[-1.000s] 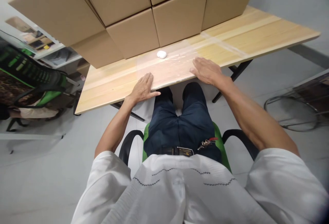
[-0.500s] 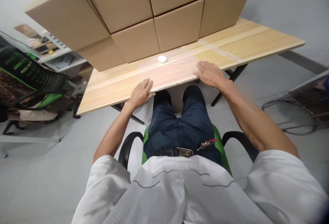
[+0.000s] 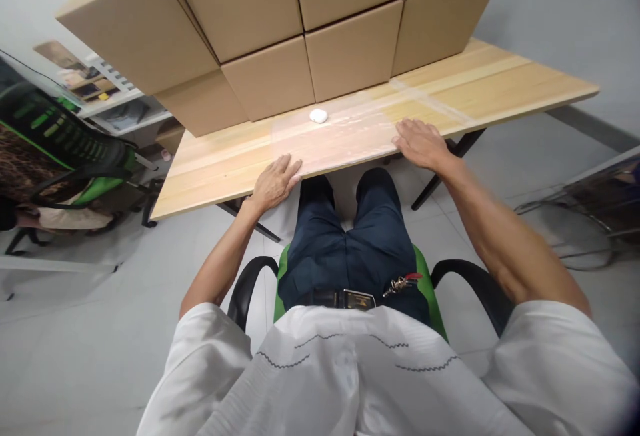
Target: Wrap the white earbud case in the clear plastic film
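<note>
The stacked cardboard boxes (image 3: 280, 29) fill the far side of the wooden surface (image 3: 500, 86), well beyond the fingers of both hands and looming over them. The surface itself runs left to right under both palms, with a glossy strip of clear film (image 3: 350, 133) across its middle, lying between the two sets of fingers. Below its near edge sit the person's dark trousers and a green chair with black armrests (image 3: 250, 283); another green chair (image 3: 65, 149) stands well off past the left fingers.

The left hand (image 3: 274, 183) lies at the near edge, fingers (image 3: 287, 168) released and spread flat on the wood, holding nothing. The right hand (image 3: 423, 144) also rests palm down, fingers (image 3: 407, 131) loose and empty, tips on the film's right end. Compared with a second ago, the right hand has slid outward and the left has drawn slightly back toward the edge, so the gap between the hands is wider; I judge they are smoothing or settling on the film rather than picking anything up.

The small white object (image 3: 319, 115) sits on the surface just in front of the boxes, ahead of and between both sets of fingers, touched by neither; it has stayed put.
</note>
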The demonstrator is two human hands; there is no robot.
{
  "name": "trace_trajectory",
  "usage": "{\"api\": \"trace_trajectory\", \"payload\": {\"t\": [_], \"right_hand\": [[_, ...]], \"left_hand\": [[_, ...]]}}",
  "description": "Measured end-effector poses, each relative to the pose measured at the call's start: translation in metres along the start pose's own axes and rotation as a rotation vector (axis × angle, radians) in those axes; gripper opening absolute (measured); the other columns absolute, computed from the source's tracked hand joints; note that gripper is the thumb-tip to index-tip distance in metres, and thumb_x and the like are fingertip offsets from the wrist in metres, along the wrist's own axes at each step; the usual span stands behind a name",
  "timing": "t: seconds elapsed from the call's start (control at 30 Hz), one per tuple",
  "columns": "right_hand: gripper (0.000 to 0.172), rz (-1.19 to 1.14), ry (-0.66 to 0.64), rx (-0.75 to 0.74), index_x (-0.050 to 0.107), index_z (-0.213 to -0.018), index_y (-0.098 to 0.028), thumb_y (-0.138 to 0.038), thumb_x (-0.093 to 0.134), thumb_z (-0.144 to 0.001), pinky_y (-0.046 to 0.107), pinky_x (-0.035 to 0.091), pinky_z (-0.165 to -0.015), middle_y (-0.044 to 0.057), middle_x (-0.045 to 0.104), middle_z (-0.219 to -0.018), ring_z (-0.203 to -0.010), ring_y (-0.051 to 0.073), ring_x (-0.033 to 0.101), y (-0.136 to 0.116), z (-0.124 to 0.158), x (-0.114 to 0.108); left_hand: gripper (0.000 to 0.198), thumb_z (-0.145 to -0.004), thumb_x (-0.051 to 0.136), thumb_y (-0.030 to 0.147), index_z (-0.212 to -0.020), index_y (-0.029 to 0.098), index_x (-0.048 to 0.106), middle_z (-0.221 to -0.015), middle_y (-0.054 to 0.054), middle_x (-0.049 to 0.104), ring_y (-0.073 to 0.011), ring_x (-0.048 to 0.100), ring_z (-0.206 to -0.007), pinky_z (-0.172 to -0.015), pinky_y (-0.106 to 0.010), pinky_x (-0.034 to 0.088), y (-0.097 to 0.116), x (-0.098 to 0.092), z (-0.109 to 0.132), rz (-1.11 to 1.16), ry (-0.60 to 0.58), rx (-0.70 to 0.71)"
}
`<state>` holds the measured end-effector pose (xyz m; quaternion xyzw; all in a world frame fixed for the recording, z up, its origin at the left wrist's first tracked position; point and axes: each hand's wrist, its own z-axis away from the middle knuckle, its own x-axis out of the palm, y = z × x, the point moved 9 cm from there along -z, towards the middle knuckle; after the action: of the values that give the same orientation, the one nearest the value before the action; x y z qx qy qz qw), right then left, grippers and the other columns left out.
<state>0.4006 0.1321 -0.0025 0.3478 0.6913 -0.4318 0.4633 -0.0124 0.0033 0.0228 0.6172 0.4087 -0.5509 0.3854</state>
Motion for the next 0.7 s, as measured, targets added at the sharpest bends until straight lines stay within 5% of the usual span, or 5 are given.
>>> {"api": "trace_trajectory", "payload": {"t": [0.1,0.23,0.37,0.7], "right_hand": [[0.081,-0.025,0.035,0.002,0.053,-0.188,-0.007,-0.055,0.036,-0.124,0.086,0.034,-0.148,0.03,0.042,-0.201,-0.187,0.053,0.04,-0.021,0.006,-0.006],[0.085,-0.041,0.009,-0.132,0.047,-0.194,-0.01,-0.06,0.031,-0.126,0.081,0.022,-0.155,0.026,0.035,-0.205,-0.192,0.05,0.031,-0.095,0.008,0.002],[0.086,-0.067,-0.121,-0.253,0.05,-0.194,-0.017,-0.066,0.034,-0.126,0.07,0.031,-0.157,0.018,0.042,-0.204,-0.191,0.044,0.037,-0.147,0.003,0.024],[0.087,-0.004,-0.025,-0.081,0.054,-0.188,-0.007,-0.063,0.034,-0.124,0.072,0.04,-0.151,0.028,0.051,-0.197,-0.186,0.047,0.047,-0.055,0.005,0.01]], "left_hand": [[0.08,-0.129,0.027,0.067,-0.191,0.026,0.056,-0.201,-0.019,0.048,-0.0402,0.038,-0.193,-0.157,-0.068,0.036,-0.001,0.001,0.0,0.019,0.001,-0.009],[0.081,-0.129,0.024,0.068,-0.192,0.027,0.055,-0.203,-0.019,0.044,-0.0408,0.036,-0.194,-0.157,-0.068,0.034,0.0,0.0,0.0,0.001,-0.016,-0.013],[0.079,-0.13,0.024,0.065,-0.191,0.028,0.056,-0.203,-0.019,0.045,-0.0412,0.037,-0.193,-0.156,-0.069,0.036,0.0,0.0,0.002,-0.017,-0.033,-0.011],[0.07,-0.13,0.033,0.056,-0.191,0.033,0.058,-0.205,-0.014,0.042,-0.0413,0.036,-0.194,-0.157,-0.07,0.033,0.0,0.001,0.003,-0.008,-0.046,-0.003]]}}
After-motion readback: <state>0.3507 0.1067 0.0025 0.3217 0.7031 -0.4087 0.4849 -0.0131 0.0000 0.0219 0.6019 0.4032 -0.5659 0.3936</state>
